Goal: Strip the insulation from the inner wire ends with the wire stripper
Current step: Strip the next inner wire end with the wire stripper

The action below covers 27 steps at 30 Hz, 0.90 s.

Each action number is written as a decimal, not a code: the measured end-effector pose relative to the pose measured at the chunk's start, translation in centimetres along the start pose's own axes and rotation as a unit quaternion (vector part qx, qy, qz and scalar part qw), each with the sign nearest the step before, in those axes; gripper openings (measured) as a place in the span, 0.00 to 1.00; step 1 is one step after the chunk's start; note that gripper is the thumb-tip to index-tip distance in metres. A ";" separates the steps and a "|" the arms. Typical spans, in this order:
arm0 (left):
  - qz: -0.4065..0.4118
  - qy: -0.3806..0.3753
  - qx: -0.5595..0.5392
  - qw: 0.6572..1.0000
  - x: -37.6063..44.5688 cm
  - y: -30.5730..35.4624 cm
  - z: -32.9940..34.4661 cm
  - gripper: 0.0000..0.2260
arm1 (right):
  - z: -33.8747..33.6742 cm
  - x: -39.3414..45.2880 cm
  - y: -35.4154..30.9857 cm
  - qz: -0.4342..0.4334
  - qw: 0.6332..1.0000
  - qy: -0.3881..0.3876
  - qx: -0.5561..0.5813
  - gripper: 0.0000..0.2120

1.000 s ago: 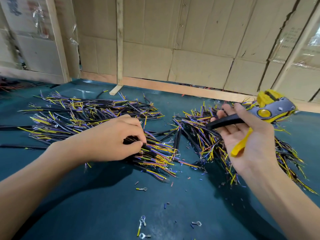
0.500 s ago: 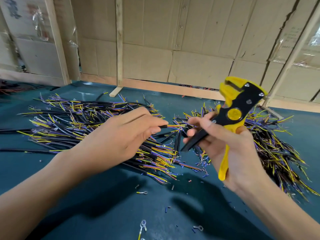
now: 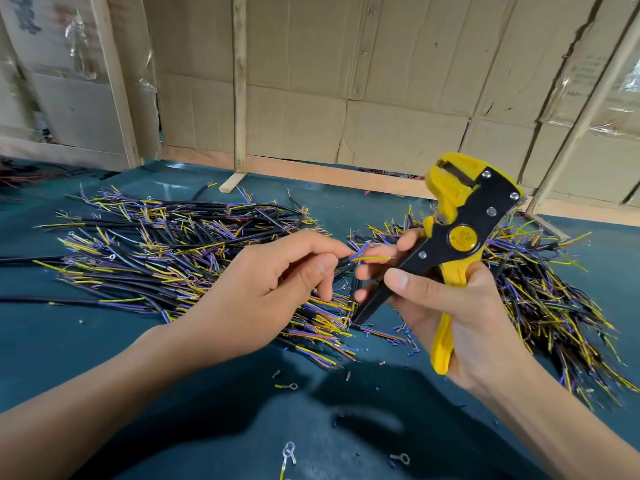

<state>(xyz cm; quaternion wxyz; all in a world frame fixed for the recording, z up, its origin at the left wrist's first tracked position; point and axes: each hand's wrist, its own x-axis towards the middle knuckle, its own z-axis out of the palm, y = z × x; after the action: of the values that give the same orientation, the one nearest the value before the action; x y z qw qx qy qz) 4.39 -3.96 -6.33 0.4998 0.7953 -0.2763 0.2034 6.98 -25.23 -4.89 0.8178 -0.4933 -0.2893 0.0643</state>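
Note:
My left hand pinches a short black cable between thumb and forefinger; its yellow and blue inner wires stick out to the right. My right hand grips the yellow and black wire stripper by its handles, jaws pointing up and away. The fingertips of my right hand touch the wire ends beside the stripper's black handle. The jaws hold no wire.
Two heaps of cut black cables with yellow and purple inner wires lie on the green table: one at the left, one at the right. Insulation scraps and small ring terminals litter the front. Cardboard walls stand behind.
My left hand lifted a cable out of the left heap and brought it to the middle. My right hand swung the stripper upright and moved left to meet the wire ends.

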 end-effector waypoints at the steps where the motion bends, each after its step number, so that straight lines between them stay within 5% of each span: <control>1: -0.011 -0.004 -0.023 1.000 0.0 0.1 0.1 0.09 | 0.0 0.0 0.1 -0.004 1.000 -0.001 0.001 0.13; 11: -0.151 -0.049 -0.256 0.953 0.1 1.1 1.3 0.10 | 0.3 0.2 0.6 -0.046 0.998 0.004 -0.037 0.08; 27: -0.250 0.001 -0.293 0.923 0.0 1.8 2.4 0.17 | 0.9 -0.3 1.7 0.009 0.986 0.069 -0.150 0.10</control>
<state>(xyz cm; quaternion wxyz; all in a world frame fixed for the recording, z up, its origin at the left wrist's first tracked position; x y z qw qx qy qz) 3.33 -6.74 -6.10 0.7450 0.6568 -0.1153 -0.0177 6.57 -23.82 -6.20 0.7520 -0.6162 -0.2341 -0.0073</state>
